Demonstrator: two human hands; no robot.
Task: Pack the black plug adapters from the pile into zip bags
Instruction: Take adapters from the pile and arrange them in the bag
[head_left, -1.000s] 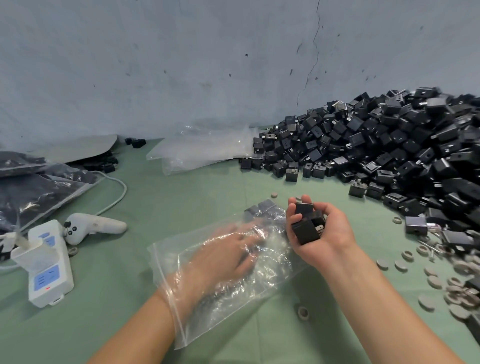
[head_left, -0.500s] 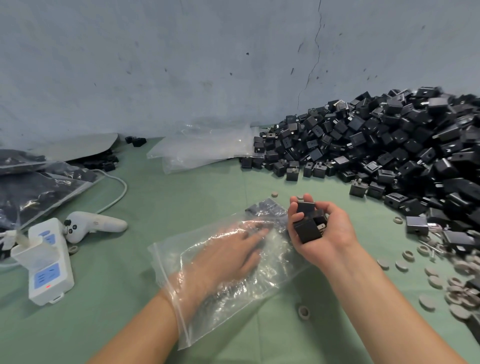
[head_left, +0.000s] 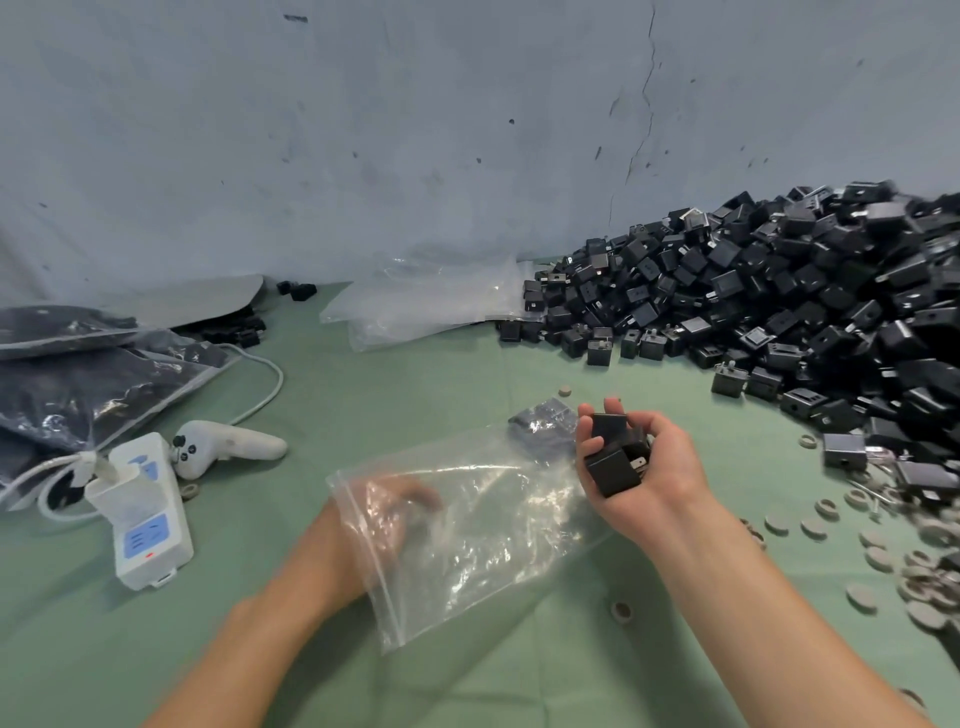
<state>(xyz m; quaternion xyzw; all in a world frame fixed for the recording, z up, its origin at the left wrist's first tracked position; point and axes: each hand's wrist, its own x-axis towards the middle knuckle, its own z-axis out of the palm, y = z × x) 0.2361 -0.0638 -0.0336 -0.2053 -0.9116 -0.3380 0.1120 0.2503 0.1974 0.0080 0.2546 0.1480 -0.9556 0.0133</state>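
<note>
1 clear zip bag lies flat on the green cloth. The left hand sits inside its open mouth, blurred through the plastic, so I cannot tell how its fingers lie. Just right of the bag, the right hand is palm up, fingers curled round a handful of black plug adapters. A few adapters sit in the bag's far corner. The pile lies beyond the bag to the right, and a white power strip lies left of it.
</note>
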